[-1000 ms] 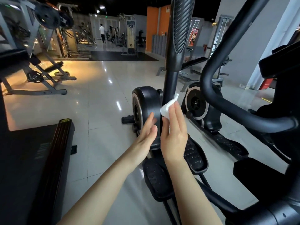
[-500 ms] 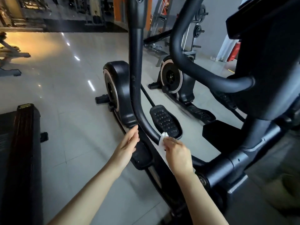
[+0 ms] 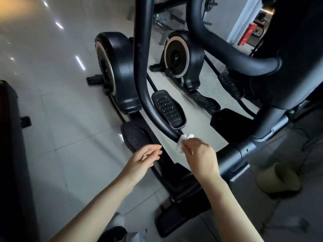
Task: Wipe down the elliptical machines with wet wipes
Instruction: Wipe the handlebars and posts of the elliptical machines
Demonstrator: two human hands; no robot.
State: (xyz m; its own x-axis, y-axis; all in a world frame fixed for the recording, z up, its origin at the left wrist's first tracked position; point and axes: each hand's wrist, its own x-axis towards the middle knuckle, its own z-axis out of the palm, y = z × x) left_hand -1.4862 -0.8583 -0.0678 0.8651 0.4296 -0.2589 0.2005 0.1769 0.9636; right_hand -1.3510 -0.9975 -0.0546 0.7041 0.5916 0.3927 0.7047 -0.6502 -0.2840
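- The right hand (image 3: pixel 199 154), lower centre of the frame, pinches a crumpled white wet wipe (image 3: pixel 185 139) between curled fingertips and thumb; the wipe presses against the lower end of the curved black swing arm (image 3: pixel 145 88), just below the right-hand pedal (image 3: pixel 168 109)
- Change: one second ago the wipe sat high on the upright section of this arm, level with the flywheel housing (image 3: pixel 118 72); half a second ago it had reached the bend; it now lies at the foot of the curve, so one full downward pass along the arm appears complete
- The left hand (image 3: pixel 145 158), centre of the frame, holds nothing; fingers loosely extended; it has dropped together with the right and now hovers near the left-hand pedal (image 3: pixel 135 137), whether touching it cannot be told
- Judgement: pedals, rails and the large curved handlebar (image 3: pixel 227 55) at upper right remain to be wiped; a second elliptical (image 3: pixel 180 56) stands behind, upper centre, untouched in this view
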